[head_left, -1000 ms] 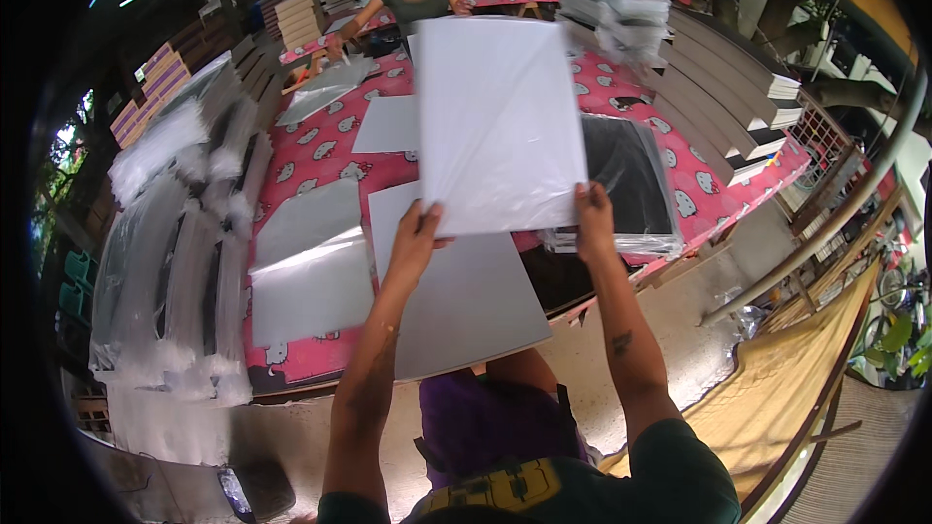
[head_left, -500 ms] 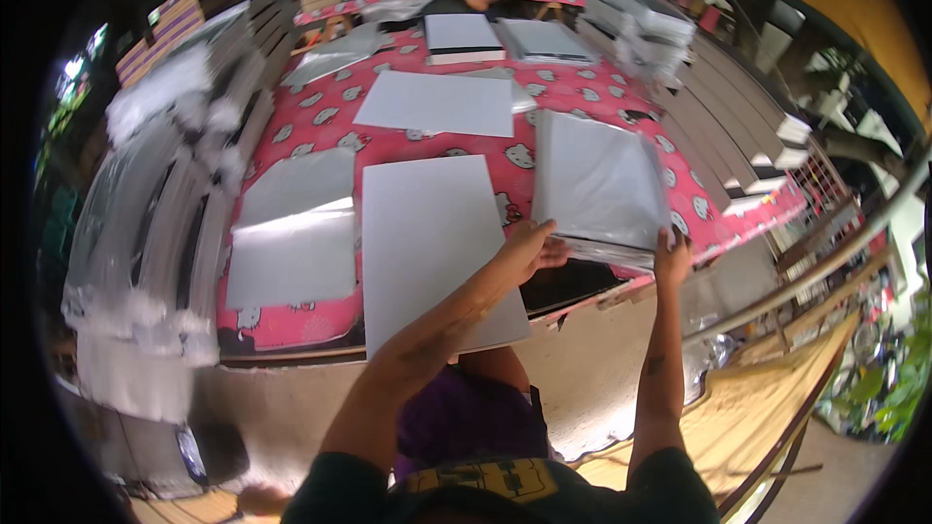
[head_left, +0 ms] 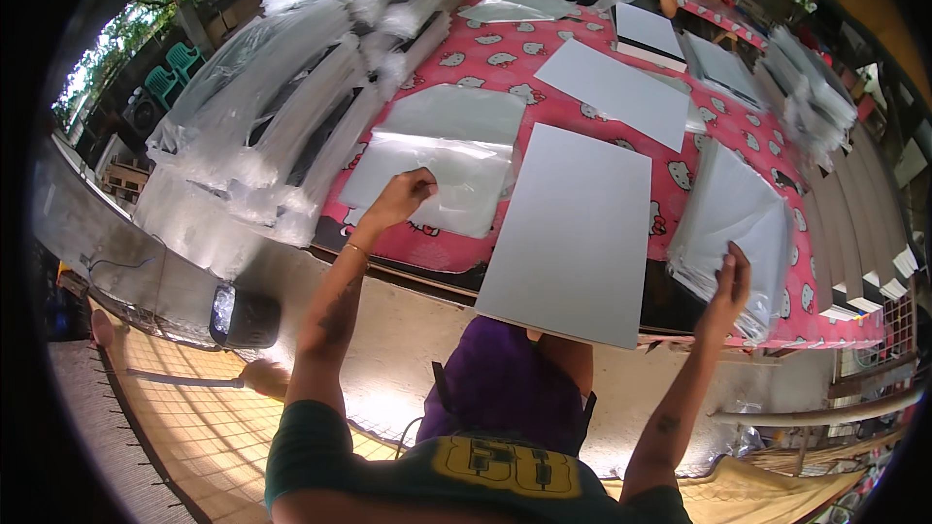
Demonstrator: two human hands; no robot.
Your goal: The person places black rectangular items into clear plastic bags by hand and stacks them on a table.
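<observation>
By the near-left corner of the pink-covered table, my left hand has its fingers drawn together at the clear plastic sleeves; whether they touch, I can't tell. My right hand reaches, fingers extended, over the plastic-wrapped stack by the near-right corner. Between my hands, a large white board overhangs the near edge. Bagged packs rise along the left edge.
</observation>
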